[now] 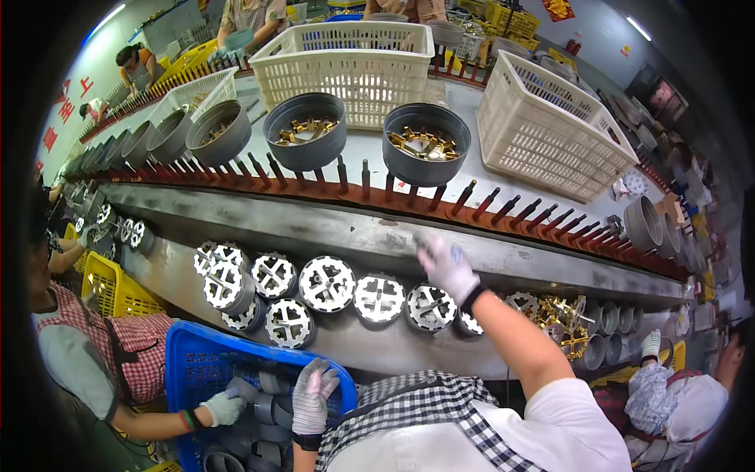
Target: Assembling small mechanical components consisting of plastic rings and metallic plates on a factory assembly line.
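You are standing at the long metal bench [425,354], and your right hand [448,271] is hanging over it, just past the row of round parts [379,299]. Those parts are sitting on the bench in front of you, running off to the left, with their silver spoke faces looking up. The fingers of your right hand are bending in close together, but they are looking blurry, so you cannot tell from here if they are holding something small.

Your left hand [314,393] is hanging by the right end of the blue basket [206,334], with its fingers half curled. You cannot tell if it is holding anything. Grey rings [267,409] are lying in that basket, and a co-worker's hand [223,407] is gripping one there, near yours.

To do this well, you should be keeping your right wrist and arm up high, because your arm is crossing over the row and could be bumping a part. You should be working softly, keeping the silver faces flat and up, and leaving the other hand in the basket plenty of room.
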The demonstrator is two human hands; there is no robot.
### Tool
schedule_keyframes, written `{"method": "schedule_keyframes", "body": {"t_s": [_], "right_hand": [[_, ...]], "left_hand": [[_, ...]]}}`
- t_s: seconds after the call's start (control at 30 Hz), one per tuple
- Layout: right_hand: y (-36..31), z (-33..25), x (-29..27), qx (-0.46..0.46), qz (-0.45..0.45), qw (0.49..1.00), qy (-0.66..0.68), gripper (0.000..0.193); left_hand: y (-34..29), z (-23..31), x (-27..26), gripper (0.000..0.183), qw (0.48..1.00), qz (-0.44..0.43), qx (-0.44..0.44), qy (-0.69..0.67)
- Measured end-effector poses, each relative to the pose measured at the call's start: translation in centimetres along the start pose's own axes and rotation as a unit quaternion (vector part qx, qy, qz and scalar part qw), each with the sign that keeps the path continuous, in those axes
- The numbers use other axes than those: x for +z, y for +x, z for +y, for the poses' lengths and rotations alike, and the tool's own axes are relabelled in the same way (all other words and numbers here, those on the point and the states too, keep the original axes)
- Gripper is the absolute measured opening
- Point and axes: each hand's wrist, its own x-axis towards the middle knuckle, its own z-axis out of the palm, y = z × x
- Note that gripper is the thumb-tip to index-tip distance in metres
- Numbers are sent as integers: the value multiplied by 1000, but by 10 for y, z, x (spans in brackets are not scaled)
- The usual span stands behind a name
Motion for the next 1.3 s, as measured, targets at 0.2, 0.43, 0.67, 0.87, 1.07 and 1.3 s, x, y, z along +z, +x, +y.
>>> {"method": "schedule_keyframes", "body": {"t_s": [0.2,0.43,0.67,0.87,1.07,1.3], "right_hand": [[-73,32,38,-44,-192,932,-303,22],[-53,31,35,90,-352,891,-270,24],[-45,28,-78,137,-188,971,59,28],[-2,1,-128,-19,75,721,688,25],[96,-41,-58,27,77,871,485,26],[169,-25,39,-17,61,989,133,20]], "left_hand": [[16,3,-9,59,999,-27,-13,40],[26,13,35,61,994,-77,0,75],[14,11,22,68,993,-77,-4,94],[19,6,12,61,998,-48,-2,45],[16,9,23,64,997,-61,11,49],[8,8,-4,62,999,-7,29,19]]}}
